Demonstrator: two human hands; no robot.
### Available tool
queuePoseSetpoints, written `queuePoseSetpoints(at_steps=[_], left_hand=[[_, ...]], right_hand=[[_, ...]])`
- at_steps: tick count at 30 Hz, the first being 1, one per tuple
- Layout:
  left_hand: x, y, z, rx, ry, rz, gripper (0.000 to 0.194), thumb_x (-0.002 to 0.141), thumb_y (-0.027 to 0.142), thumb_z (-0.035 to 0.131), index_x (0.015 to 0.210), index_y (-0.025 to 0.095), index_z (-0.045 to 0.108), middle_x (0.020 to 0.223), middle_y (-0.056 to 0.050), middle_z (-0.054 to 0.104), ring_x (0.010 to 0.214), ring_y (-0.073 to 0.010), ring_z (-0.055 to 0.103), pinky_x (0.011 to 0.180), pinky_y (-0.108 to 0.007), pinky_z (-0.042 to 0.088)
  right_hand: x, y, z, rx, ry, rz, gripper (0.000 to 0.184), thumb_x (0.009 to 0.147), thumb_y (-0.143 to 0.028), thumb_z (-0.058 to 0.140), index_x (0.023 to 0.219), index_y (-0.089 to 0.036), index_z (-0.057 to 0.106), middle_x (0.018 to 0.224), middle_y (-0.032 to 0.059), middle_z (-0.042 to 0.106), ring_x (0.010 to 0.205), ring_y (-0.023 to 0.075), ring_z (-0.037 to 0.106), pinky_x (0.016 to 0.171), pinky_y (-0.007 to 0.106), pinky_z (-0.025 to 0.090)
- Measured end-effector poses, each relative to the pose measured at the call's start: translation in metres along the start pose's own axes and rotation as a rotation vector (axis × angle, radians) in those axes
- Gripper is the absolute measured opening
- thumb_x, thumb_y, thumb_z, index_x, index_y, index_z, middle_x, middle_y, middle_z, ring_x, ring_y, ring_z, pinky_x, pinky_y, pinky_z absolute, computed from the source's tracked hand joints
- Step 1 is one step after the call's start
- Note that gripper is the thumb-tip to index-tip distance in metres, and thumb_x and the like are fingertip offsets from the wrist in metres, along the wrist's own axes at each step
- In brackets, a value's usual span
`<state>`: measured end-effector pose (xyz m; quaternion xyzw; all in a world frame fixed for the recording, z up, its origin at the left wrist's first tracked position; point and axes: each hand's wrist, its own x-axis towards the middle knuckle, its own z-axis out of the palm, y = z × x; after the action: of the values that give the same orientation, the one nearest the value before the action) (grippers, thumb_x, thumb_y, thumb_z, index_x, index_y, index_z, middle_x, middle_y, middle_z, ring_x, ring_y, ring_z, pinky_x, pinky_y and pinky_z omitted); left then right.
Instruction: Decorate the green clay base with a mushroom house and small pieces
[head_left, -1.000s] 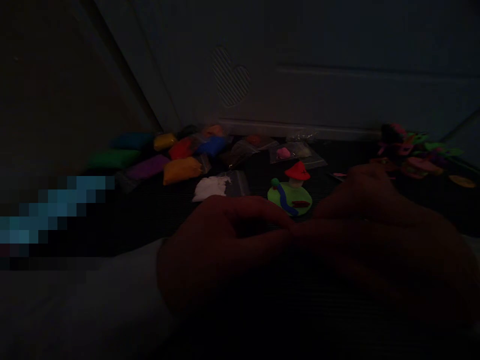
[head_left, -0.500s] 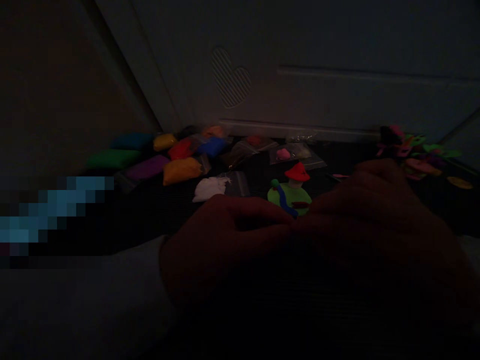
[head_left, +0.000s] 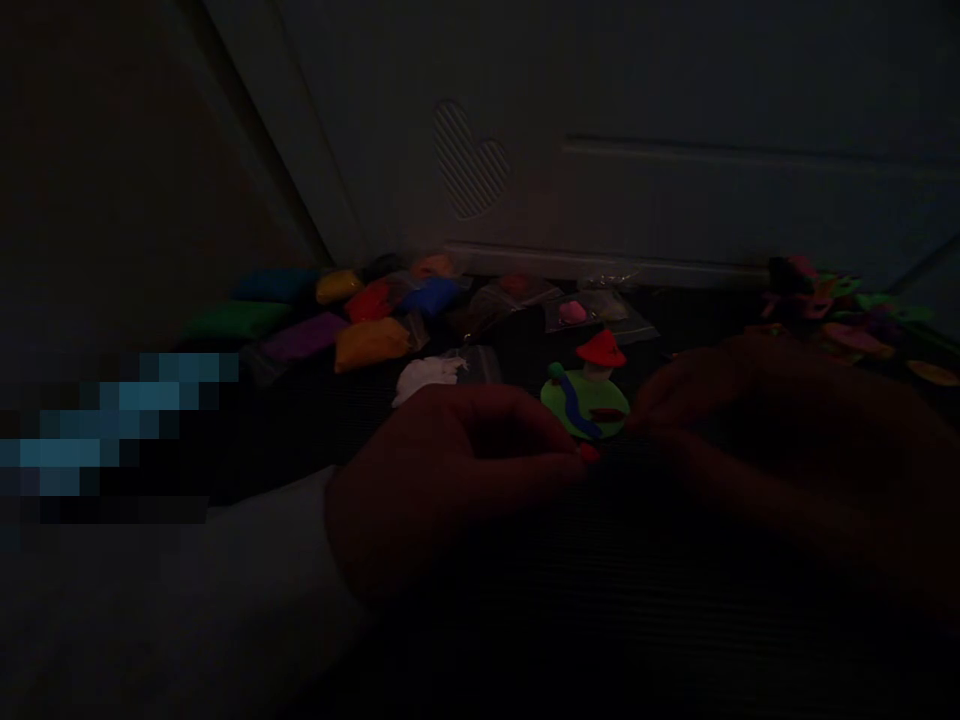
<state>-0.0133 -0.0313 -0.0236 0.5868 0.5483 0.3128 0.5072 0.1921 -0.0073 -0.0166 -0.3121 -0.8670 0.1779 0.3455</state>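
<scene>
In the dim head view, my left hand [head_left: 450,460] pinches a small piece of red modelling clay [head_left: 590,453] between thumb and index finger. My right hand [head_left: 765,430] is apart from it on the right, thumb and fingertips drawn together; whether anything is between them is too dark to make out. Just beyond the hands lies a light green clay disc [head_left: 559,408]. On it are a blue wavy clay strip [head_left: 574,405], a dark red clay piece [head_left: 606,414] and a small green clay ball [head_left: 555,371]. A red clay cone [head_left: 601,349] on a pale base stands at its back edge.
White clay [head_left: 427,377] lies on a clear bag behind my left hand. Bagged clay, including orange [head_left: 371,344], purple [head_left: 306,338] and green [head_left: 238,319], is at the back left. Colourful clay shapes [head_left: 810,290] sit at the back right, before a pale panel [head_left: 675,80].
My hands have moved apart: the right has drawn back to the right. The red clay piece now shows at my left fingertips. The view has shifted slightly.
</scene>
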Motion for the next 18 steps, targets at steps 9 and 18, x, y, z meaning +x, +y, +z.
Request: queuePoseSetpoints(at_steps=[9,18], left_hand=[[-0.001,-0.0013,-0.0016,0.015,-0.024,0.074,0.009,0.065,0.028,0.071,0.071,0.023,0.067,0.067,0.007,0.066,0.06,-0.0042,0.059,0.053,-0.007,0.042],[-0.0013,0.0016,-0.0051,-0.012,-0.062,0.063,0.006,0.067,0.027,0.07,0.072,0.026,0.07,0.07,0.009,0.07,0.065,-0.0049,0.061,0.057,-0.007,0.043]], right_hand=[[0.0032,0.0039,0.0024,0.109,-0.034,0.128,0.017,0.076,-0.03,0.063,0.093,-0.03,0.06,0.081,-0.0116,0.062,0.069,-0.0025,0.058,0.062,0.001,0.044],[0.0051,0.0025,0.0027,0.358,-0.153,0.288,0.007,0.075,-0.027,0.064,0.08,-0.028,0.068,0.072,-0.0092,0.067,0.059,0.0,0.061,0.051,-0.002,0.043]])
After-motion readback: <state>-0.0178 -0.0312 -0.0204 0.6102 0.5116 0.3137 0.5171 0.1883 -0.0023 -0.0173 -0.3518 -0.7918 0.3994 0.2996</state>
